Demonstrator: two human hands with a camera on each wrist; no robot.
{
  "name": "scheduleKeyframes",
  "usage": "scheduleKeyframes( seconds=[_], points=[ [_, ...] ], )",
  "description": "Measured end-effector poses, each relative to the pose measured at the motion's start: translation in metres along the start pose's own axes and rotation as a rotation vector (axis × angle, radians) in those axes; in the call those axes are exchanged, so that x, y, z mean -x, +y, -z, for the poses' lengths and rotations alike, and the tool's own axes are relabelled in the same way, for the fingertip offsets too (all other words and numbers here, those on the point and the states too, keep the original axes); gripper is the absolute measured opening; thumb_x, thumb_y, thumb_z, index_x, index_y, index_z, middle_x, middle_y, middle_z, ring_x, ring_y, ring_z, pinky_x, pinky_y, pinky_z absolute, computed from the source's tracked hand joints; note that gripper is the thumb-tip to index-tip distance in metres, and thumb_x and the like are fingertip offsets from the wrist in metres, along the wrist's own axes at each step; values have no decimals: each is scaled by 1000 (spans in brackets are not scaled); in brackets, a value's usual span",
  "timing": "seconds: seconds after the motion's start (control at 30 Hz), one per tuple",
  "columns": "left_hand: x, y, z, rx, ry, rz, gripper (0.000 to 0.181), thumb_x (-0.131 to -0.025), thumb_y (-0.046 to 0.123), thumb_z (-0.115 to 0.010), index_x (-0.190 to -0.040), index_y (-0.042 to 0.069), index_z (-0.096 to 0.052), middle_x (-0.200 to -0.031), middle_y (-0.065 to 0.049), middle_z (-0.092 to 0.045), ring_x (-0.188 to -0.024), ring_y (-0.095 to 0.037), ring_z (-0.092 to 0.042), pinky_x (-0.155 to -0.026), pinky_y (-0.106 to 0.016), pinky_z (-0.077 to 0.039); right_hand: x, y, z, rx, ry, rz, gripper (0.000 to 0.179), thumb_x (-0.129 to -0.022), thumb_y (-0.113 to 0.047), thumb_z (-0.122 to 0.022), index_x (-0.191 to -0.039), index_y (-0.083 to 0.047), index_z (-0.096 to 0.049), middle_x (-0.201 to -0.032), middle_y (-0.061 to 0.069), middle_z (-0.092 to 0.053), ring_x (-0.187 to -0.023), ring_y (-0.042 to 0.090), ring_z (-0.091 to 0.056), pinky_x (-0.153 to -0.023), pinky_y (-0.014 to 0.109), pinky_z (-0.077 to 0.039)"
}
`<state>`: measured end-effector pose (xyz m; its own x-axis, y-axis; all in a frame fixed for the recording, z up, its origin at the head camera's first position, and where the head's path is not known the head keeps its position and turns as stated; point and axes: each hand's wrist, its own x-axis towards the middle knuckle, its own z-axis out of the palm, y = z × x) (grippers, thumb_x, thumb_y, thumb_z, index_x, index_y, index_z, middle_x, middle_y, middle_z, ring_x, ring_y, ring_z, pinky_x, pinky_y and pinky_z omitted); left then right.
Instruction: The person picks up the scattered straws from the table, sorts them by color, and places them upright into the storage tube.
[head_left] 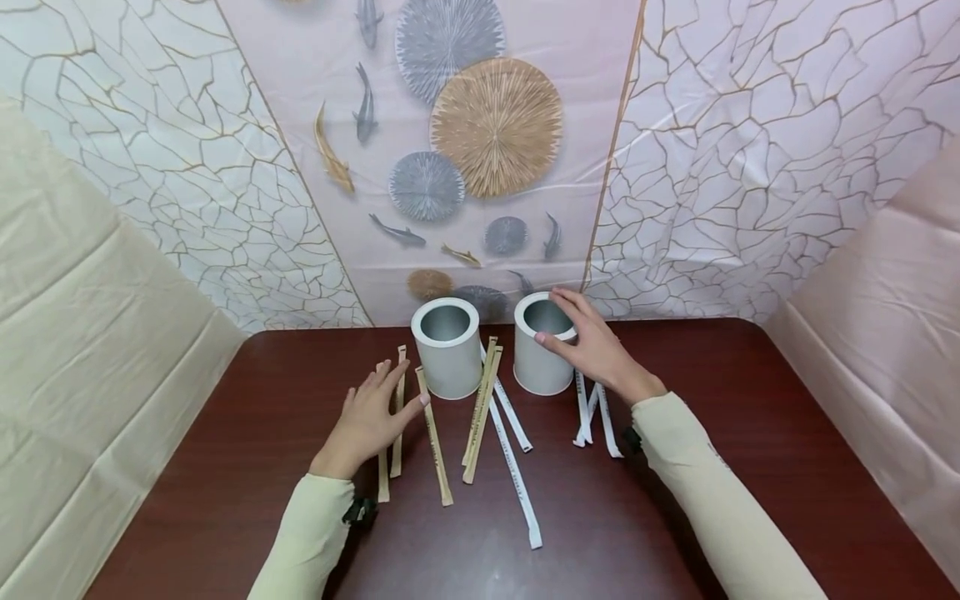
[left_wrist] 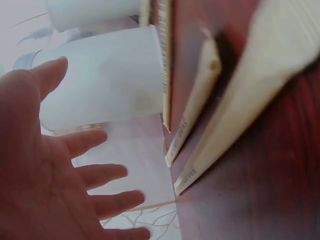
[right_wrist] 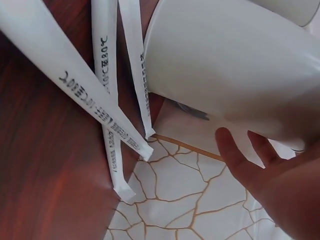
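Observation:
Two white cylindrical cans with open tops stand upright side by side, a left can and a right can. My right hand is at the right can's rim, thumb on the near side and fingers toward the back; whether they touch is unclear. My left hand, fingers spread, hovers over slim straws in brown paper wrappers, left of the left can, and holds nothing. More brown-wrapped straws and white-wrapped straws lie between the cans. Several white-wrapped straws lie beside the right can.
The dark red-brown table ends at a patterned backdrop close behind the cans. Cream fabric walls rise on both sides. Some straws cross over each other.

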<state>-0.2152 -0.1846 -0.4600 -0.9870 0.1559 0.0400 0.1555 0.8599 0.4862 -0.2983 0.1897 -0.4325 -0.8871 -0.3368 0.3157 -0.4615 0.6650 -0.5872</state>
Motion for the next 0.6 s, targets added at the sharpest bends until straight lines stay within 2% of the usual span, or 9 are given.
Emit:
scheduleKeyframes(
  seconds=[0.13, 0.2, 0.27, 0.37, 0.5, 0.57, 0.6],
  points=[
    [-2, -1, 8, 115, -17, 2, 76, -103, 48, -66, -163, 9, -39, -164, -25, -40, -149, -46, -41, -115, -66, -39, 1, -3, 7, 9, -2, -25, 82, -98, -46, -72, -163, -9, -39, -170, 8, -30, -154, 36, -33, -116, 58, -38],
    [-4, -3, 12, 161, -8, 22, 72, -103, 40, -69, -160, 5, -43, -152, -24, -55, -137, -42, -55, -106, -59, -50, 0, -4, 9, 4, -1, -37, 83, -96, -47, -74, -163, -10, -41, -169, 8, -31, -152, 35, -36, -114, 58, -41],
    [-7, -6, 14, 199, 4, 47, 66, -102, 33, -72, -156, 2, -48, -133, -21, -68, -117, -35, -68, -93, -50, -57, -1, -4, 11, -5, 8, -47, 83, -95, -48, -75, -161, -11, -43, -167, 7, -33, -149, 35, -39, -112, 58, -42],
    [-13, -10, 15, 322, -28, 101, 56, -103, 24, -71, -150, -1, -53, -108, -15, -74, -84, -25, -72, -73, -39, -59, -1, -3, 12, -24, 30, -54, 81, -93, -46, -77, -159, -11, -46, -166, 7, -35, -146, 35, -43, -109, 58, -44],
    [-16, -15, 13, 511, -93, 234, 45, -104, 16, -68, -141, -6, -57, -99, -18, -73, -71, -20, -72, -64, -35, -61, -1, -1, 6, -36, 40, -46, 80, -93, -45, -77, -159, -11, -46, -165, 6, -35, -146, 34, -42, -108, 56, -45],
    [-15, -16, 11, 526, -93, 296, 37, -104, 15, -69, -134, -6, -61, -95, -17, -73, -71, -18, -73, -63, -34, -62, 0, 0, 2, -40, 41, -42, 79, -94, -47, -77, -159, -13, -47, -165, 5, -36, -147, 33, -42, -108, 56, -45],
    [-14, -16, 10, 502, -86, 318, 34, -103, 15, -70, -129, -5, -64, -92, -16, -73, -70, -17, -73, -63, -34, -62, 0, 1, 0, -43, 42, -42, 79, -93, -47, -77, -158, -13, -47, -165, 4, -36, -147, 32, -42, -108, 55, -45]
  ],
)
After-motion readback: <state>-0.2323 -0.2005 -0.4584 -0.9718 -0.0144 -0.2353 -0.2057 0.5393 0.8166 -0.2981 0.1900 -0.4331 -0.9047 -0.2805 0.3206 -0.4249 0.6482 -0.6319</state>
